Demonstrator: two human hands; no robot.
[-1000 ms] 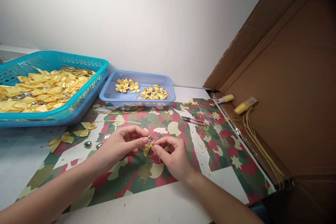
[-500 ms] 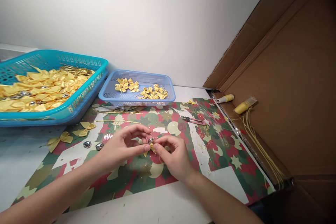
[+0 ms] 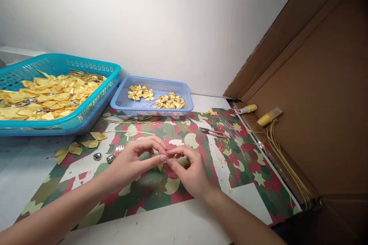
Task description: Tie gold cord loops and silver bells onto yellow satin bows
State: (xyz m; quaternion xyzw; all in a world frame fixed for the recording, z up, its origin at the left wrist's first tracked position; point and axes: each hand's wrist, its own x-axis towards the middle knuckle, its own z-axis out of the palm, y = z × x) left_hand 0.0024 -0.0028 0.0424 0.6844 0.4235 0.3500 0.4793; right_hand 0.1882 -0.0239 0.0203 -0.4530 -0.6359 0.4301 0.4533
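Observation:
My left hand [image 3: 140, 157] and my right hand [image 3: 192, 169] meet over the patterned paper, thumbs and forefingers pinched together. Between their fingertips is a small yellow ribbon bow [image 3: 160, 167], mostly hidden, with a tip of ribbon showing below my left thumb. A tiny silvery glint [image 3: 166, 159] shows at the pinch; its shape is too covered to make out. Left of my left hand lie two silver heart-shaped pieces, one heart [image 3: 97, 156] farther out and another heart [image 3: 110, 159] close to the wrist. Two loose yellow bows [image 3: 68, 152] rest beyond them.
A turquoise basket [image 3: 99, 95] full of yellow bows stands at the left. Beside it, a blue basket [image 3: 120, 108] holds fewer bows. Pink-handled thread snips [image 3: 215, 133] lie on the patterned paper [image 3: 161, 130]. Thread spools [image 3: 247, 109] and gold cords [image 3: 280, 157] sit by the cardboard wall [image 3: 310, 103].
My fingertips have drawn closer together, covering the silver piece that showed between them before. The view has shifted slightly, and the baskets stay in place.

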